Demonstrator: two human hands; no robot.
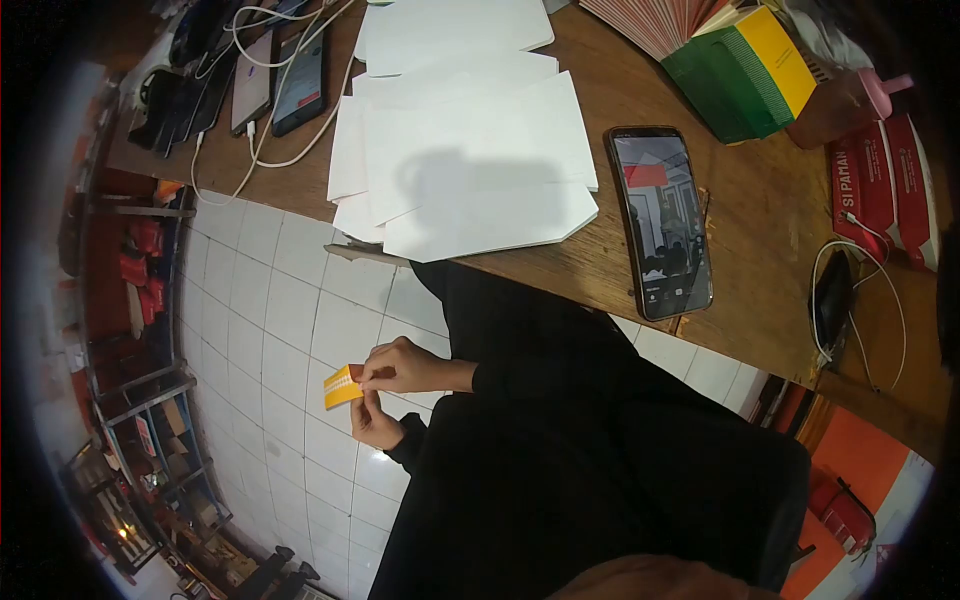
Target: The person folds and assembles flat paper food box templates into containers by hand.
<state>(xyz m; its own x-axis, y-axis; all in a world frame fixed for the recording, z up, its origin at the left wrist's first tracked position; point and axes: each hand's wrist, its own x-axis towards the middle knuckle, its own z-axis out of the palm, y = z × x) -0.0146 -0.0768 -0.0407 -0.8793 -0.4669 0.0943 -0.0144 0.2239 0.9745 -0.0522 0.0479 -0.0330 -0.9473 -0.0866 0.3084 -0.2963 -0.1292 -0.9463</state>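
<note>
Right hand [402,366] and left hand [377,424] closely pinching a small folded yellow printed card [342,388] left of centre, white tiled floor [285,345] beneath, white paper sheets [475,110] at top centre, lit smartphone [660,225] at right of centre.

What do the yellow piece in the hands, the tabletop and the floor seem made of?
Yellow piece: probably card or paper, being thin and flat-faced; finish unclear. Tabletop: wood or veneer, low sheen, brown and grained. Floor: glossy tile, likely ceramic, showing grid lines and a bright reflection.
</note>
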